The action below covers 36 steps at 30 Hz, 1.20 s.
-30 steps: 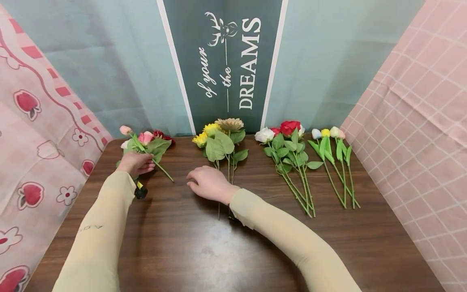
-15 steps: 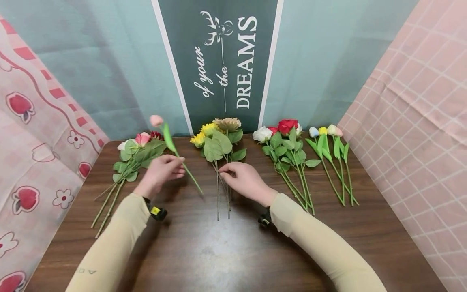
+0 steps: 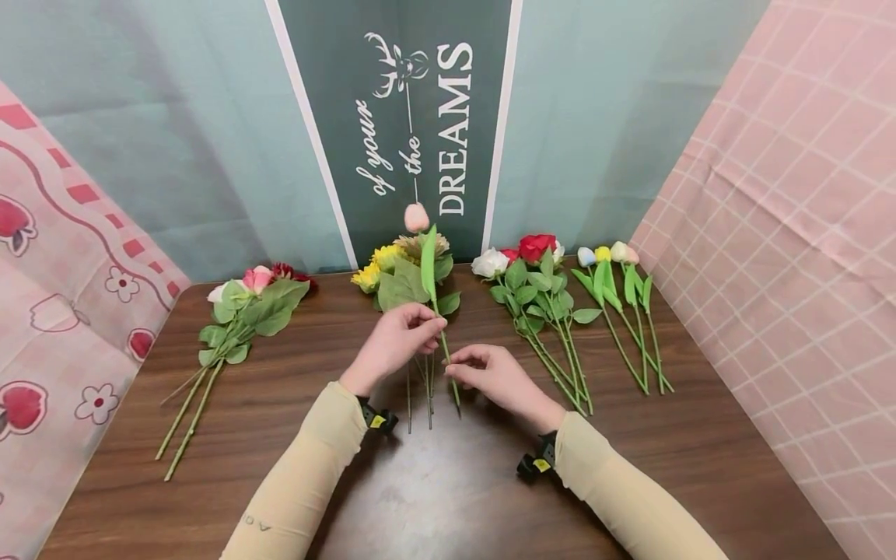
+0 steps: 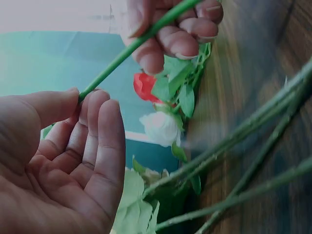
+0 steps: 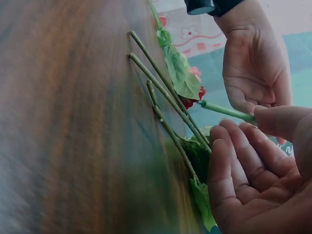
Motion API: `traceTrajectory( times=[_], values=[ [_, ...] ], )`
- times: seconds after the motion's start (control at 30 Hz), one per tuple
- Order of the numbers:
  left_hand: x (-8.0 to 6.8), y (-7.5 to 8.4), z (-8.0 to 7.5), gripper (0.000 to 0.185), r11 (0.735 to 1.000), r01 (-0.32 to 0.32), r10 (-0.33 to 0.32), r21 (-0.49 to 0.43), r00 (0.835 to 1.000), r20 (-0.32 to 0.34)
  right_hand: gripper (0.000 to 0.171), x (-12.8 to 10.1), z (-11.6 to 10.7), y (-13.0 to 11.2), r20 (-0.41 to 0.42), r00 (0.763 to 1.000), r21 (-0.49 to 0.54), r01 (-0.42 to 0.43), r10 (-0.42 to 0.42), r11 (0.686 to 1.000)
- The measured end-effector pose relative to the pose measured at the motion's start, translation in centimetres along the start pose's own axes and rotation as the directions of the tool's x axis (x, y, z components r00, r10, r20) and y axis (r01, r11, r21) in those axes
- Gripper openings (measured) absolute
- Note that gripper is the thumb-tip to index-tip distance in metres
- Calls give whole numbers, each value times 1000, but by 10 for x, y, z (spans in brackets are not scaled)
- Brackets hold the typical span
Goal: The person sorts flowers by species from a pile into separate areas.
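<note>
A pink tulip [image 3: 416, 218] is held up over the middle of the table, its green stem slanting down to the right. My left hand [image 3: 395, 342] pinches that stem between thumb and fingers, just below the leaf. Lower on the same stem [image 5: 224, 111], the thumb and fingers of my right hand [image 3: 498, 381] pinch it near its bottom end. Behind the tulip lies a group of yellow flowers [image 3: 385, 257] and a beige flower [image 3: 439, 245]; the left hand partly hides their leaves and stems.
White and red roses [image 3: 537, 248] lie right of the hands, and several small tulips [image 3: 603, 254] lie farther right. At the left is a bunch with a pink flower [image 3: 257, 278] and a dark red one. A printed cloth [image 3: 392, 47] hangs behind the table.
My left hand has lifted the pink tulip from the left bunch and carried it right to the middle. The right hand has moved from the middle stems onto the tulip's lower stem.
</note>
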State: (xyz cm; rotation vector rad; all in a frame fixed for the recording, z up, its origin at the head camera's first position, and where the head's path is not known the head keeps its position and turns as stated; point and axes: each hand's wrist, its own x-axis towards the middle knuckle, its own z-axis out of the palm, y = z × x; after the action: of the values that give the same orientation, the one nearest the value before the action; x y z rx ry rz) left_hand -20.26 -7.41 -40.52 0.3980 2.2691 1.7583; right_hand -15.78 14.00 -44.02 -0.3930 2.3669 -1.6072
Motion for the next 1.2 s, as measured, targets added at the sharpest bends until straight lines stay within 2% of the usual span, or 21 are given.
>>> traceTrajectory(
  times=[0.1, 0.17, 0.27, 0.4, 0.53, 0.67, 0.8, 1.07, 1.2],
  values=[
    [-1, 1, 5, 29, 1000, -8, 7, 16, 1000, 25, 27, -4, 3, 2, -31, 999, 60, -10, 12, 998],
    [-1, 1, 7, 31, 1000, 1, -1, -4, 1000, 17, 25, -5, 4, 3, -36, 999, 87, -6, 10, 996],
    [-1, 2, 9, 30, 994, 12, -17, -105, 999, -39, 21, -6, 7, 3, -30, 1000, 106, 0, 3, 994],
    [1, 2, 11, 30, 964, -5, -33, -265, 990, -139, 17, -7, 10, 0, -11, 1000, 85, -4, 5, 996],
    [1, -2, 13, 32, 945, -16, -48, -327, 981, -187, 17, -10, 13, -1, 11, 1000, 73, -4, 3, 997],
    [1, -6, 15, 35, 935, -13, -52, -353, 983, -175, 17, -10, 14, -1, 18, 1000, 60, -11, 10, 998],
    [2, -6, 17, 29, 927, -21, -42, -373, 986, -160, 21, -11, 14, 0, 5, 1000, 65, -8, 7, 998],
    [1, -5, 23, 20, 907, -69, -4, -415, 985, -172, 17, -7, 12, 3, -141, 990, 113, 18, -2, 993],
    [-1, -6, 30, 18, 895, -98, 17, -436, 983, -185, 15, -9, 6, 2, -170, 985, 86, 30, -15, 996]
  ],
)
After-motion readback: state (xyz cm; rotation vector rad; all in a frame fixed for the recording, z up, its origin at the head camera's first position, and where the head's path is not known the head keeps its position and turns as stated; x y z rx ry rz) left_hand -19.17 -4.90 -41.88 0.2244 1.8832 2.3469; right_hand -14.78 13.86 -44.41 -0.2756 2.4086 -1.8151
